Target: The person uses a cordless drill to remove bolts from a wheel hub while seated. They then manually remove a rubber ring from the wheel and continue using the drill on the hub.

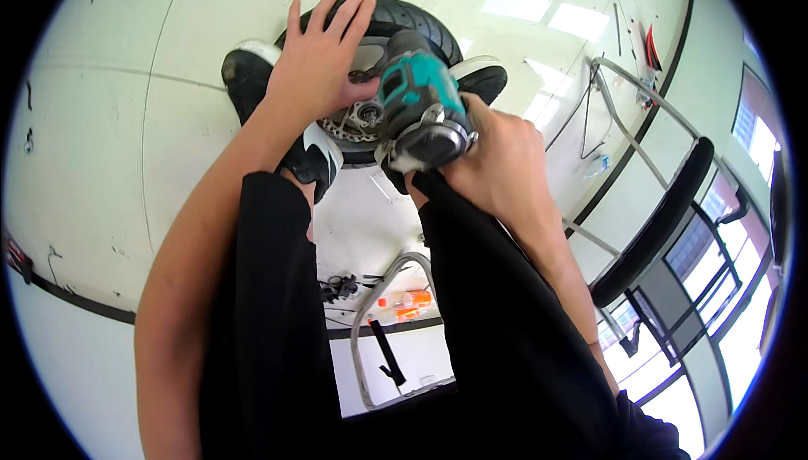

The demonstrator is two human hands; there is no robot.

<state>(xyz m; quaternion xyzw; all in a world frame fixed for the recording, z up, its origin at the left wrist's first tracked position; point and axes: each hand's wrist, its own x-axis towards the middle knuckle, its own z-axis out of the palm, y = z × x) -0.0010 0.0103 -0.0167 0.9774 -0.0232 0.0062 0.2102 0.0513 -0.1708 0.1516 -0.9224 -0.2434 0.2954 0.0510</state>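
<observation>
A small wheel with a black treaded tire (412,15) lies on the floor between my shoes, a perforated brake disc (337,129) and a metal hub (368,113) showing at its middle. My left hand (316,63) rests on the wheel's left side, fingers spread toward the tire and thumb near the hub. A teal and black cordless power drill (425,85) is gripped in my right hand (505,161). It stands over the right part of the wheel, hiding that part. Its tip is out of sight, so I cannot tell whether it touches the wheel.
My dark shoes, the left (242,81) and the right (483,81), flank the wheel. At right stands a metal frame with a black padded bar (661,224). Orange-labelled bottles (411,298) and dark small parts (339,287) lie between my legs. A red piece (651,49) lies far right.
</observation>
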